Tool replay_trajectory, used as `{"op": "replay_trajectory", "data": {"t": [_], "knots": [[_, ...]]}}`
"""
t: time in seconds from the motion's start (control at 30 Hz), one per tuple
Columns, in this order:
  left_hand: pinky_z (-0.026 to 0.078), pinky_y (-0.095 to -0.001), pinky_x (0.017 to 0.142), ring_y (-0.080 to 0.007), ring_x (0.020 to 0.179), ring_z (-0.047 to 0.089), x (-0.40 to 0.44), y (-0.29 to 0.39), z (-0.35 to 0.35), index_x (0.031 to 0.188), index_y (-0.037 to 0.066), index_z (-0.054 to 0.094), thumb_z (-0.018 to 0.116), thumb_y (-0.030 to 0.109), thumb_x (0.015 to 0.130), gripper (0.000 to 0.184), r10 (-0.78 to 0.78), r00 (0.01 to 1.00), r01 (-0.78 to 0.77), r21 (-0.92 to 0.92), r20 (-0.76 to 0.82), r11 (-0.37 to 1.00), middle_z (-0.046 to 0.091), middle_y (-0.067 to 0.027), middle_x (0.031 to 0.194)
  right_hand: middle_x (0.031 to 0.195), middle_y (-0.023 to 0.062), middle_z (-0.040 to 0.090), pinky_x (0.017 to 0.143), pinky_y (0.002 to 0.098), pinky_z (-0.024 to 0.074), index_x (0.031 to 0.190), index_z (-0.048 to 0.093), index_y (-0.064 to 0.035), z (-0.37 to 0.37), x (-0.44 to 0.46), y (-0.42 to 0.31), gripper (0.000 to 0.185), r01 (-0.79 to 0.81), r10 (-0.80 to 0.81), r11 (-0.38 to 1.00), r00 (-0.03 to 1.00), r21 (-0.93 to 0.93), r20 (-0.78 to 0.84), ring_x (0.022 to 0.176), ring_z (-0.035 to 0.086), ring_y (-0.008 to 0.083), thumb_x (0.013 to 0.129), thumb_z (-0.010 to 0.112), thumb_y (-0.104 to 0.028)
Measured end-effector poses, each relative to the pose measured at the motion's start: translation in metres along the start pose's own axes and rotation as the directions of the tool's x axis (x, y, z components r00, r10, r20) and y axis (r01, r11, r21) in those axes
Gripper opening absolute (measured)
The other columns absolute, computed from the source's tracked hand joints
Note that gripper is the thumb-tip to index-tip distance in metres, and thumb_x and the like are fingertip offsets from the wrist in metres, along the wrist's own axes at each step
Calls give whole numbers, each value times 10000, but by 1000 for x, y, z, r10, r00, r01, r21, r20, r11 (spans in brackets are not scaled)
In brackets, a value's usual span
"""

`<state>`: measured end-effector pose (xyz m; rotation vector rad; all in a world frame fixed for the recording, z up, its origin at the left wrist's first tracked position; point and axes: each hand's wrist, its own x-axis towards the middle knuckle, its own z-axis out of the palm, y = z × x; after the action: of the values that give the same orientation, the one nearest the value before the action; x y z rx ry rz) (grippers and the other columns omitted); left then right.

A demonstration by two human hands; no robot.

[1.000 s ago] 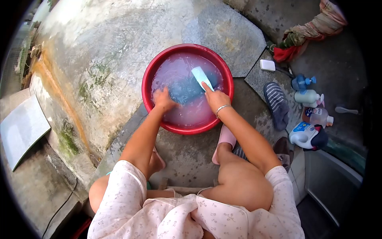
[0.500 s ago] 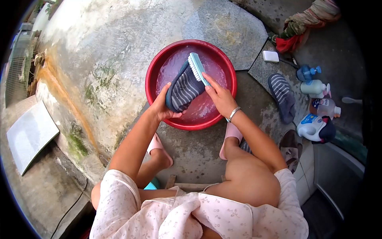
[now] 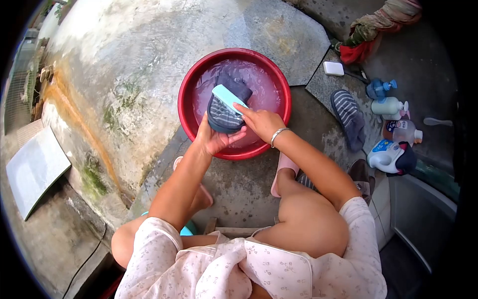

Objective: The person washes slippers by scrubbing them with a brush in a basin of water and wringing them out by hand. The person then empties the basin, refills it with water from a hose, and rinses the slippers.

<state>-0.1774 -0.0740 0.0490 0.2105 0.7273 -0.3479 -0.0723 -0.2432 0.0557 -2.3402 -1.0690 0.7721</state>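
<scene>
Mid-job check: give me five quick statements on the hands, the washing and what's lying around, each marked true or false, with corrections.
1. The right hand holds a pale-blue flat-backed brush. True.
2. The left hand rests flat on the ground. False: it cups a dark fabric slipper with light stripes over the round red basin.
3. A second striped grey slipper lies to the right of the basin. True.
4. A white rectangular block floats in the basin. False: it lies outside, on a grey stone slab.
5. A silver-coloured bracelet circles the right wrist. True.
</scene>
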Motion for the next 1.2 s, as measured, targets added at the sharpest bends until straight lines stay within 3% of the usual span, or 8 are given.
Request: {"op": "replay_trajectory", "data": {"t": [0.3,0.47,0.6,0.7,0.8,1.03,1.1,1.2], "knots": [[452,-599,924,-459,1072,559,-5,0,-23,1324,46,461,135,618,949,757,-22,996,20,-26,-84,999,531,-265,1243,879,181,628,599,444,541,1417,306,-446,22,53,23,556,-112,112,927,993,-358,-21,720,672,351,940,446,-196],[458,-463,955,-344,1107,572,6,-2,-27,1349,12,411,482,554,918,696,286,943,-205,377,-172,903,530,-205,1272,950,234,624,706,482,527,1454,279,-345,20,50,46,473,-378,370,908,926,-183,-78,842,657,369,993,378,-322],[440,-435,943,-340,1142,521,15,-14,-18,1430,43,276,853,308,628,1023,787,612,-50,997,74,-54,475,-208,1298,1035,242,612,760,476,522,1462,279,-307,30,43,50,509,-435,446,876,895,-205,3,887,649,367,973,420,-341],[441,-457,929,-348,1183,490,22,-29,1,1460,158,269,858,261,566,1075,766,570,291,800,296,-525,412,-190,1369,1128,262,589,840,471,502,1496,183,-241,35,42,46,649,-402,419,901,904,-164,83,965,632,390,918,477,-216],[453,-470,898,-340,1166,503,43,-28,-12,1463,247,275,847,250,572,1059,726,575,325,710,377,-625,398,-143,1389,1149,299,581,892,469,476,1512,64,-180,32,43,43,791,-427,433,901,872,-78,226,1009,620,406,852,494,-108],[513,-443,740,-358,900,631,40,19,-42,1371,255,419,714,300,775,667,798,574,267,878,187,-398,618,-159,1043,1100,328,590,878,451,468,1501,128,-143,15,20,30,744,-597,466,707,796,379,386,1012,601,436,865,514,-146],[508,-444,767,-382,924,624,42,23,-53,1355,228,456,684,294,806,598,803,577,247,905,149,-346,633,-180,1055,1176,306,566,885,425,464,1480,222,-143,34,9,43,688,-171,218,904,973,393,-76,1071,576,424,875,547,-175],[485,-402,845,-363,985,625,51,20,-79,1314,105,517,613,267,861,490,811,585,122,988,2,-91,638,-195,1117,1233,279,543,892,408,459,1457,288,-152,24,-18,35,642,-84,178,863,974,499,-142,1114,556,403,880,566,-182]]}}
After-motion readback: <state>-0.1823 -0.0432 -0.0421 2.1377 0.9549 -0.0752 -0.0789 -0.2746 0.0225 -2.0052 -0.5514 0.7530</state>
